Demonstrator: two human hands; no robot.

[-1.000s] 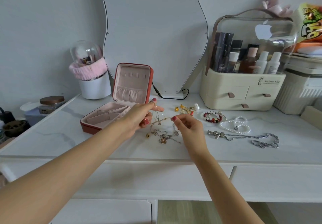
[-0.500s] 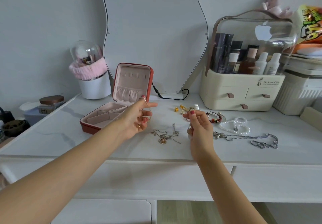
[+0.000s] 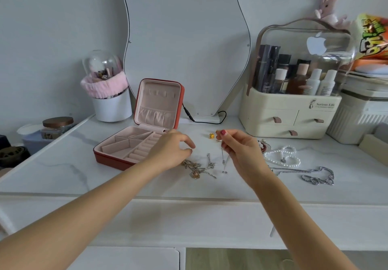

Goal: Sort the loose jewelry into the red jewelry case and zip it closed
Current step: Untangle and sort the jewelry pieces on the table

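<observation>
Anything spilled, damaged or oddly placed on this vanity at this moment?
Nothing spilled or broken. The one untidy spot is the tangled chains heaped on the tabletop just right of the open red jewelry case, below the left hand. The right hand pinches a thin chain that dangles freely.

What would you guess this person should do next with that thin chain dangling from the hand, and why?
Probably carry the thin chain left and lower it into the red jewelry case. The right hand pinches it clear of the table, the case lies open with bare compartments, and the left hand hovers over the tangled necklaces beside the case.
</observation>
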